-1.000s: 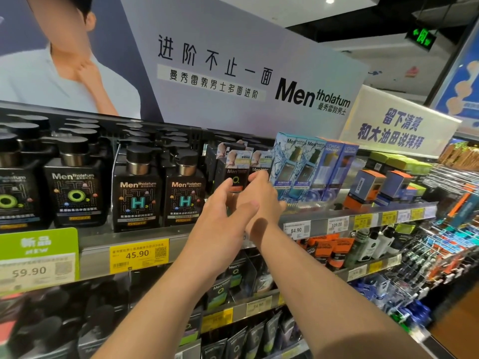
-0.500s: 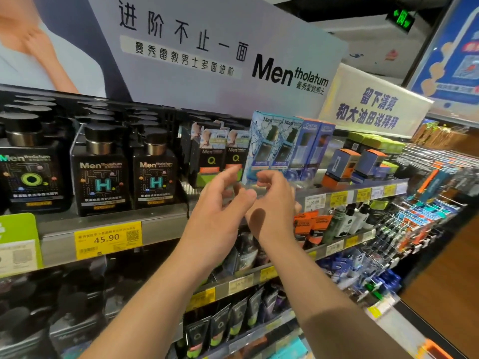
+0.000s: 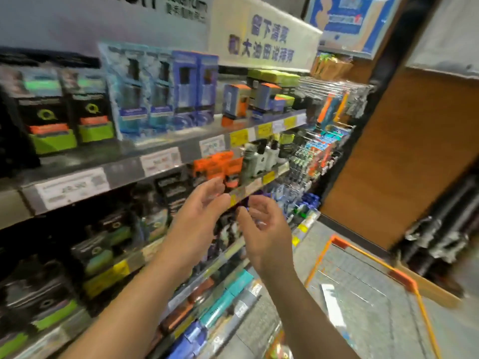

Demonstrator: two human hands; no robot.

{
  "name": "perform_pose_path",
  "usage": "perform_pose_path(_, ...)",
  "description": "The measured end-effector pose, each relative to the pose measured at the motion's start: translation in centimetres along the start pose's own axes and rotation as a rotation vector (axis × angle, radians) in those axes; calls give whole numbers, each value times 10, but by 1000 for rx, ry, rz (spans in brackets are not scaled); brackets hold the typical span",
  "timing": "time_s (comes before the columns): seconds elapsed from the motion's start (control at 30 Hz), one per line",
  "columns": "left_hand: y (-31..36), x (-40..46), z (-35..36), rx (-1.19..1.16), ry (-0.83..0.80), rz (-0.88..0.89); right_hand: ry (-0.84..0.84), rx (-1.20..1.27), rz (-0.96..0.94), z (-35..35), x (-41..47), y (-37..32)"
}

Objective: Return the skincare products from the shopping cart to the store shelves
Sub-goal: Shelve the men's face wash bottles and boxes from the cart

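Orange-rimmed shopping cart [image 3: 368, 278], with a pale flat product [image 3: 333, 304] lying lengthwise inside, sits down-right of both empty, loosely spread hands; right hand [image 3: 267, 234] is nearer than left hand [image 3: 199, 216].

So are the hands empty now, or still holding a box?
Empty: left hand and right hand hang loosely curled in front of the shelves, nothing between the fingers.

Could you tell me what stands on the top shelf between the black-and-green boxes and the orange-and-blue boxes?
In the head view, tall blue boxes fill the stretch between the black-and-green boxes and the orange-and-blue boxes.
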State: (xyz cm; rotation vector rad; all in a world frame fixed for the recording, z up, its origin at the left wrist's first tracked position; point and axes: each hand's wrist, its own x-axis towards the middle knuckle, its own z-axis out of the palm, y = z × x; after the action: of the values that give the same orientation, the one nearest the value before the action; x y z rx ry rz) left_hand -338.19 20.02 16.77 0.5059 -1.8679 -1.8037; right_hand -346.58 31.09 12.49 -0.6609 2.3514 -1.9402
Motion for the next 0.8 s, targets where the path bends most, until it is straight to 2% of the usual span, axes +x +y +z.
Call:
perform_pose_path(0.23,-51,-10,95,10,-181,-184,202,19,209,-96,-40,81)
perform_pose_path(0.4,-81,-26,165,67,-340,-249,312,41,368,-160,-72,132)
perform_pose_path(0.6,-120,-45,228,176,-484,-338,347,47,529,-218,-103,186)
perform_pose_path(0.8,-162,-53,260,303,-491,-435,336,59,654,-252,-127,242)
